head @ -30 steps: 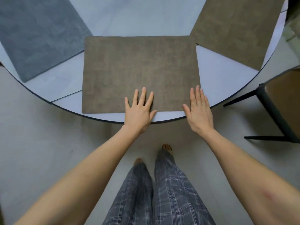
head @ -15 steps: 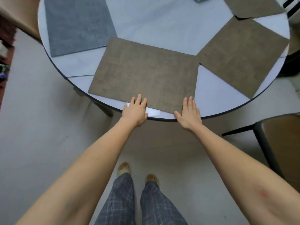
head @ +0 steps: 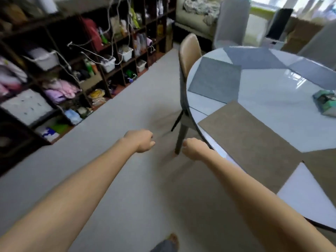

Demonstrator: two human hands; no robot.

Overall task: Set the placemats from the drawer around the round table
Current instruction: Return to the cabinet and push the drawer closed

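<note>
Head view, sole entry. Landmark: round table (head: 272, 95), white glossy top, at the right of the picture.

- Brown placemat (head: 249, 142) — flat on the table's near edge, squared to the rim; a second brown placemat (head: 321, 171) touches its right corner.
- Grey placemat (head: 214, 80) — on the table's left side, beyond the brown one; further grey placemats (head: 254, 57) lie along the far rim.
- Chair (head: 188, 57), tan back, tucked against the table's left edge.
- Green packet (head: 327, 102) near the table's middle, blurred.
- Shelving (head: 72, 60) packed with bins and clothes, well away from the table across the pale floor.
- Left hand (head: 141, 140): off the table, over the floor, fingers curled loosely inward, holding nothing.
- Right hand (head: 193, 149): just beside the table's near rim, fingers curled under likewise, nothing in its grasp.

Step in hand, by judgement: the placing of the brown placemat looks finished; the mats ring most of the visible rim. Next move calls for a check of any unset place, or a return to the drawer — not in view.

Change from half a second earlier: both hands lay flat at the brown placemat's near edge; now they are lifted clear and curled, and the view has swung left toward the shelving.
</note>
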